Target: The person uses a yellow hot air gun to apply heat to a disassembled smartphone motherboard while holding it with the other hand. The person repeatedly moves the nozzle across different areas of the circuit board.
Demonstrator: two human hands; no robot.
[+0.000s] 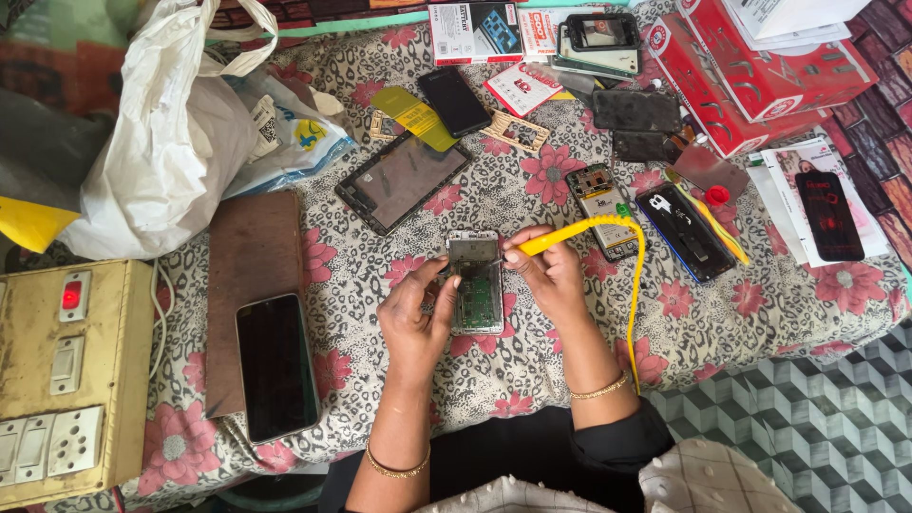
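From the head camera, an opened phone (476,283) with its circuit board showing lies just below the middle of the frame on a flowered cloth (760,304). The left hand (416,318) sits against the phone's left edge, fingers curled and pinching its side. The right hand (548,275) is closed around a yellow soldering iron (560,235), whose tip points at the phone's upper right corner; its yellow cord (638,285) runs down the right side.

At upper left a white plastic bag (161,133) slumps, its contents hidden. At upper right, red cardboard boxes (760,66) are stacked with white papers (784,19) on top. A dark phone (275,366) lies at lower left beside a switchboard (66,370).
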